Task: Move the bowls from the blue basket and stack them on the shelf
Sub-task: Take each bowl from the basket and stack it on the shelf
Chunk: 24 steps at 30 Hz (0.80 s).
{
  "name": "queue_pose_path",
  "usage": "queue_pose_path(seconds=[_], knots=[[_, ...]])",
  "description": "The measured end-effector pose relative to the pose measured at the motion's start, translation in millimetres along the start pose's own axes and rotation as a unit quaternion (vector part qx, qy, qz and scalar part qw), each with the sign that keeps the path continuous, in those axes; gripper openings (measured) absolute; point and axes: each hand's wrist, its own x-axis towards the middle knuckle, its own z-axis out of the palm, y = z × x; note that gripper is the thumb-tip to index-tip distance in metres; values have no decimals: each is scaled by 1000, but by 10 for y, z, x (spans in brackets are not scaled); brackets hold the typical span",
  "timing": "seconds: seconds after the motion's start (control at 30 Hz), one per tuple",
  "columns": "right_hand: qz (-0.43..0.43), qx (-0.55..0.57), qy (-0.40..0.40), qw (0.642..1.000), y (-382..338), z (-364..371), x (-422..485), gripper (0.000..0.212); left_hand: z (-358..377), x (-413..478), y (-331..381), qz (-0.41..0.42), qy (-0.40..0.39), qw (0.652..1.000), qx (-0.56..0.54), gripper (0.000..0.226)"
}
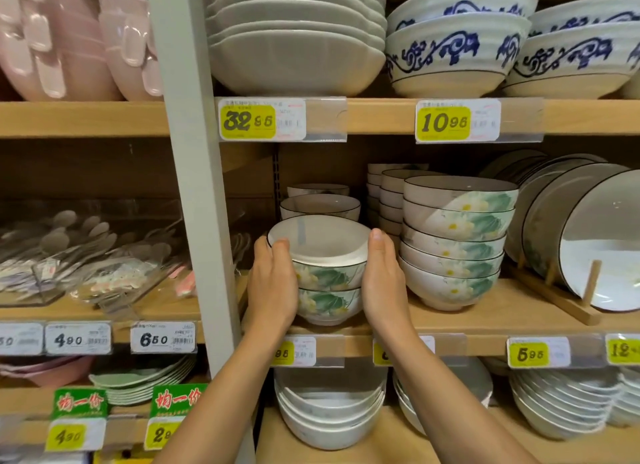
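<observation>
My left hand (273, 283) and right hand (382, 283) clasp the bowl stack (327, 276) between them; it stands upright on the shelf (485, 320).

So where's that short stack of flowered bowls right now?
Head view, centre: the short stack stands at the front of the middle shelf, between the grey post to its left and the taller matching stack.

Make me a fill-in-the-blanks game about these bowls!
1. The left hand and right hand hold a small bowl stack painted with white flowers and ___ leaves.
2. The taller stack to its right has ___ bowls.
3. The plates lean in a rack made of ___.
4. The yellow tag above the left hand says ___.

Missing words: green; five; wood; 32.95
</observation>
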Motion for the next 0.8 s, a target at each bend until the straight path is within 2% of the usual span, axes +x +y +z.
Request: queue_pose_path(seconds=[0.13, 0.6, 0.8], knots=[[-1, 13, 15, 1000, 54, 16, -11, 55, 3, -50, -10, -2, -5, 1000, 2, 35], [-12, 28, 72, 997, 80, 77, -44, 45, 4, -36, -39, -19, -6, 1000, 19, 30], [-39, 32, 108, 993, 42, 140, -87, 64, 25, -50, -65, -2, 24, 1000, 12, 32]])
